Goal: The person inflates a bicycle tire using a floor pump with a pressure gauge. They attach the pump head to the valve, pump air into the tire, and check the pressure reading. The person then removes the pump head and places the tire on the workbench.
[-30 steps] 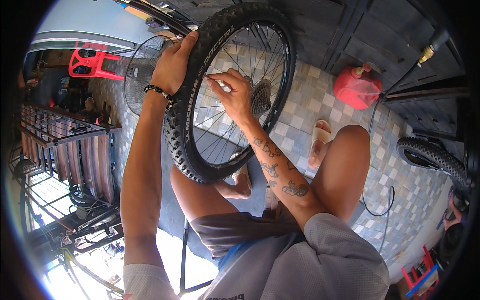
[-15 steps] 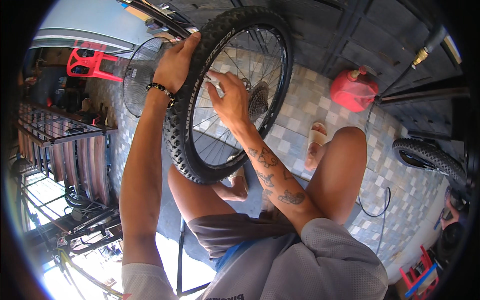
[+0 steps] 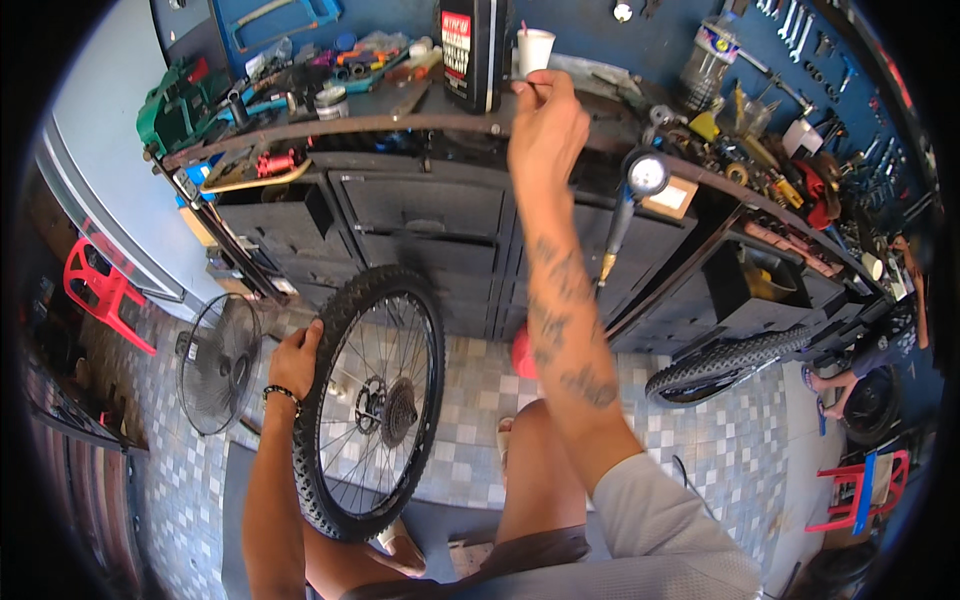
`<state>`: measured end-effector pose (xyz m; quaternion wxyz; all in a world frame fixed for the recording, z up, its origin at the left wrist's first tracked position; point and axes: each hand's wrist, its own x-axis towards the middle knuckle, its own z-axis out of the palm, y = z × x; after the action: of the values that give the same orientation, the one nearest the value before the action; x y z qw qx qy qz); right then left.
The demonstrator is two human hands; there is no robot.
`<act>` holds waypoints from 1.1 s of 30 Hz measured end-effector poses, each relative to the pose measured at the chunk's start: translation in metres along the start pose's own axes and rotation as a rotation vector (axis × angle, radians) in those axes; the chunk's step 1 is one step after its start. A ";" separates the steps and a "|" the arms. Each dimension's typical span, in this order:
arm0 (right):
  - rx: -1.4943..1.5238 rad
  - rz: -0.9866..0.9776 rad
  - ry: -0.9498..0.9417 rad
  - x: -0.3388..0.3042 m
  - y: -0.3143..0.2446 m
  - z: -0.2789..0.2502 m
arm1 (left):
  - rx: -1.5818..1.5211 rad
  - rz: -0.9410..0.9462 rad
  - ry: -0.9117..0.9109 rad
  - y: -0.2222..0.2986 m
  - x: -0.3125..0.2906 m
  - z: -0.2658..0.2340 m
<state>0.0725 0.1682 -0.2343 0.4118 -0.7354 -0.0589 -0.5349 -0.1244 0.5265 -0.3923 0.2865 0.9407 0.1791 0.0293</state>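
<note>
A bicycle wheel (image 3: 436, 350) with a knobby black tyre stands upright in front of me, its cassette (image 3: 398, 412) facing right. My left hand (image 3: 293, 362) grips the tyre at its left side. My right hand (image 3: 548, 125) is raised over the workbench (image 3: 400, 130), with thumb and fingers pinched together. Whatever they hold, if anything, is too small to make out. Just beyond those fingertips is a white paper cup (image 3: 536, 52) with a thin pink stick in it. Left of the cup stands a large black bottle (image 3: 486, 70).
Tools and small parts crowd the bench, with a green case (image 3: 178, 108) at its left. A pressure-gauge inflator (image 3: 625, 215) hangs at the front. On the floor are a fan (image 3: 222, 365), a red container (image 3: 524, 352) and another tyre (image 3: 725, 365). A person's legs (image 3: 840, 385) show at far right.
My right hand has left the wheel's spokes and reached up to the bench beside the cup. My left hand still holds the tyre. The view has tilted up, bringing the bench into sight.
</note>
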 end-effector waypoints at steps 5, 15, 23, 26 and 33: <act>-0.677 0.082 -0.377 0.079 0.045 0.000 | 0.004 -0.013 -0.015 -0.010 0.010 0.004; -0.188 0.072 0.495 -0.079 0.084 -0.120 | -0.016 -0.003 -0.026 -0.001 0.001 -0.003; -0.080 0.462 -0.302 -0.036 0.152 -0.126 | 0.035 0.056 0.006 -0.008 -0.020 0.000; -0.298 0.215 -0.208 -0.021 0.108 -0.145 | 0.042 0.036 -0.017 -0.016 -0.043 0.001; -0.350 -0.041 -0.314 -0.036 -0.025 -0.215 | 0.016 0.010 0.042 -0.029 -0.082 -0.009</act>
<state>-0.1148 0.0535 -0.2317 0.2528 -0.8684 -0.0435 -0.4244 -0.2112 0.5247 -0.3973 0.2747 0.9431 0.1807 0.0492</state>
